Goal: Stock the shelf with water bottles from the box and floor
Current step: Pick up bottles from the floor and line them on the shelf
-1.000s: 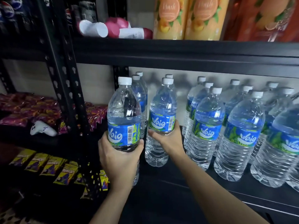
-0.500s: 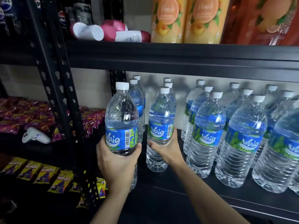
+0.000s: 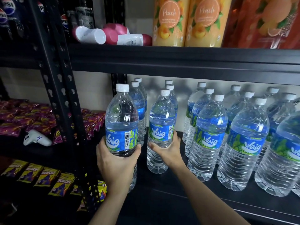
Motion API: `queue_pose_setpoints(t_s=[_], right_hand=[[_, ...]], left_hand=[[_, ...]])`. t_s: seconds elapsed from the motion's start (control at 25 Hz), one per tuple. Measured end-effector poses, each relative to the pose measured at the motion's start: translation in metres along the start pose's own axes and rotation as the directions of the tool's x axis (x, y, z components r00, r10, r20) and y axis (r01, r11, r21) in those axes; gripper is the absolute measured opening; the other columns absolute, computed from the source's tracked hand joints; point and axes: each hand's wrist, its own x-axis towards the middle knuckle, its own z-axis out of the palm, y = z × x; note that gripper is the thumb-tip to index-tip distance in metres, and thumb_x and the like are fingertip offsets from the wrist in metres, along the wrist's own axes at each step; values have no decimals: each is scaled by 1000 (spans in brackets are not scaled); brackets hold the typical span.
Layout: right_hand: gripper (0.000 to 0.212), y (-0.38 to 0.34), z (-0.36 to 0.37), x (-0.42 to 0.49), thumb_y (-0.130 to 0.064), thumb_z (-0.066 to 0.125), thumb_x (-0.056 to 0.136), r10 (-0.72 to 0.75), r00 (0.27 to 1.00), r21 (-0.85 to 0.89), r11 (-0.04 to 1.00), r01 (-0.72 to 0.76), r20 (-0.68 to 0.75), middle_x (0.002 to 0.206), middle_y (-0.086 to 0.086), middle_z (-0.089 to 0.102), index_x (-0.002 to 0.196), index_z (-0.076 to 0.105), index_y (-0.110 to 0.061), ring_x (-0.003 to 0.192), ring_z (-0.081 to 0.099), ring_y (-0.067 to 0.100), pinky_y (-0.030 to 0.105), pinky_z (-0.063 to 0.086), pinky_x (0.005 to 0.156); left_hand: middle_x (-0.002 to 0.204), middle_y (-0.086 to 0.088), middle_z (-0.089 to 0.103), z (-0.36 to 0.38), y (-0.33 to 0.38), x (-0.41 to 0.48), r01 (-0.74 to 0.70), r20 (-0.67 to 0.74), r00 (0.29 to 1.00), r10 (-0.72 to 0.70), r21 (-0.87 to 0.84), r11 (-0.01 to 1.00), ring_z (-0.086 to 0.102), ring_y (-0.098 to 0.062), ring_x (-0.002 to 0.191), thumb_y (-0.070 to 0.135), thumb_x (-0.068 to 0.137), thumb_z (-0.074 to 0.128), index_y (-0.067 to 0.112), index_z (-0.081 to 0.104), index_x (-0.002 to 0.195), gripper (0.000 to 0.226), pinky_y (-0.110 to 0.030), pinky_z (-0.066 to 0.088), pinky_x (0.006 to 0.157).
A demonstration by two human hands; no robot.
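Shelf (image 3: 203, 202) mostly stocked. Left hand (image 3: 116, 163) grips a raised bottle (image 3: 121, 125); right hand (image 3: 168, 150) grips a standing bottle (image 3: 159, 137); near-left gap remains.

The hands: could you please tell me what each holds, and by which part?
The left hand grips one water bottle round its body below the label; the right hand grips a second bottle at the label's lower edge.

rightmost water bottle (image 3: 290, 161) cut off by right edge.
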Motion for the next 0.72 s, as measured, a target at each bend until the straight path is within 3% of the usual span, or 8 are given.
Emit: queue_pose_setpoints(t_s=[0.2,0.36,0.48,0.56,0.64,0.72], right_hand=[[96,9,-6,-9,-58,86,58,29,998,-41,999,-26,60,134,-2,37,135,37,-30,138,26,11,36,24,118],[109,17,-12,-8,-72,78,57,17,990,-234,972,16,141,137,-4,39,144,32,-25,138,25,13,37,25,118],[117,38,-20,-15,-83,68,53,73,972,-562,825,68,224,144,1,40,147,29,-24,139,30,23,41,29,115],[121,51,-25,-25,-93,52,55,124,955,-721,683,115,270,157,5,28,151,26,-24,147,20,24,40,21,119],[124,60,-26,-30,-97,28,58,127,947,-770,618,157,295,164,6,13,156,16,-22,152,5,20,38,7,122],[121,64,-25,-31,-95,22,63,118,947,-781,600,172,299,165,5,7,157,9,-19,152,-2,18,38,1,123]], left_hand=[[114,-5,60,1,-9,3,-9,9,1000,9,14,1000,58,-22,106,35,49,96,9,55,124,89,-40,50,93],[114,-3,59,6,-14,5,-16,31,999,16,-5,1000,57,-18,105,33,49,96,10,55,124,89,-33,47,92],[113,-3,59,12,-17,8,-22,26,999,23,-19,1000,57,-19,104,31,49,96,9,56,123,87,-33,47,92],[113,-4,59,18,-19,12,-16,15,1000,17,-27,999,57,-21,104,30,49,96,9,56,122,87,-33,47,92],[112,-5,59,25,-20,19,-14,9,1000,15,-31,999,57,-23,105,30,49,96,9,55,121,86,-36,48,92],[112,-6,59,34,-22,28,-25,1,1000,25,-29,999,57,-25,106,31,49,96,8,55,120,85,-38,49,94]])
